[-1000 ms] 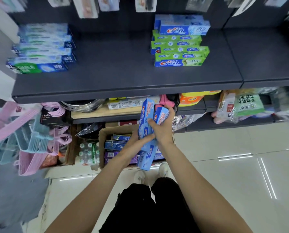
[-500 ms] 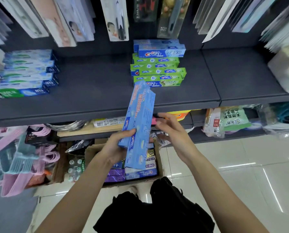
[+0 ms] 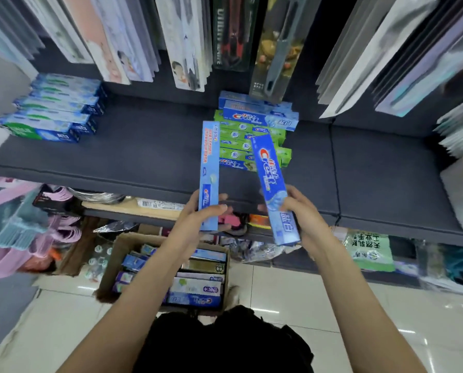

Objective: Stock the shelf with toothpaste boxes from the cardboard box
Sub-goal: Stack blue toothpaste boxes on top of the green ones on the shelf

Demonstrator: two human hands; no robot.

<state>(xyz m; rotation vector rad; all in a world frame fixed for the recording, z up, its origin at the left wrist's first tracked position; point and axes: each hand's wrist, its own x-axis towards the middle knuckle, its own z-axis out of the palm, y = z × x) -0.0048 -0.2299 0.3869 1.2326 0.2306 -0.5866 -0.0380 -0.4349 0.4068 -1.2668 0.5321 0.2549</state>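
Dark grey shelving (image 3: 149, 157) is filling the upper half of the view, with hanging packets above it and pale floor tiles below. On the shelf, a stack of green and blue toothpaste boxes (image 3: 251, 135) is sitting at about 12 o'clock from the hands, and a second blue stack (image 3: 55, 109) is lying far off at 10 o'clock.

The left hand (image 3: 198, 219) is gripping the lower end of a light blue box (image 3: 209, 168), fingers and thumb wrapped round it, the box standing nearly upright in front of the shelf edge. The right hand (image 3: 303, 216) is pinching another blue box (image 3: 272, 184) near its lower end, its top leaning toward 11 o'clock. The two boxes are being held apart.

At 6 o'clock from the hands, the cardboard box (image 3: 122, 254) is sitting on the floor, holding more toothpaste.

Judging by this, the carrying step is in hand, with placing not yet done. The next move is calling for each box to be turned flat and laid on or beside the middle stack, labels facing outward.
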